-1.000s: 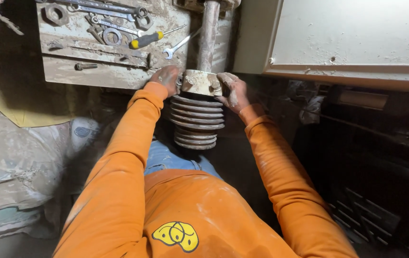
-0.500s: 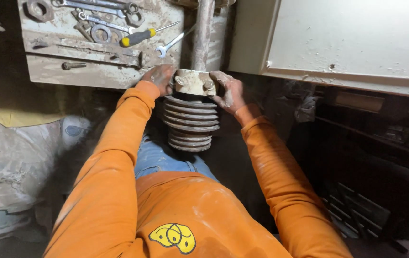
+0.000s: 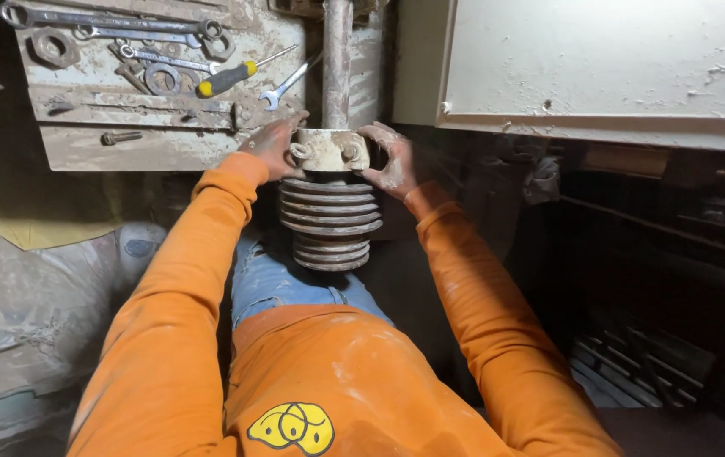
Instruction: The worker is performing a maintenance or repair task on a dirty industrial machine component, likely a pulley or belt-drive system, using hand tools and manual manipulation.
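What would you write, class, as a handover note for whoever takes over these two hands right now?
Left hand: gripping the left side of the pale block on top of the ribbed cylinder.
Right hand: gripping the block's right side.
Cylinder: upright in front of the knees, under the vertical pipe.
Tools: screwdriver and wrenches on the dusty shelf, untouched.
Done: block seated on the cylinder.
Left: whether it is fastened cannot be told.

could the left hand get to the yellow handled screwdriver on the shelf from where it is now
Probably yes. The left hand grips the side of the ribbed metal part, and the screwdriver lies in the open on the tool shelf just above it, with nothing standing between them. It would have to let go of the part first.
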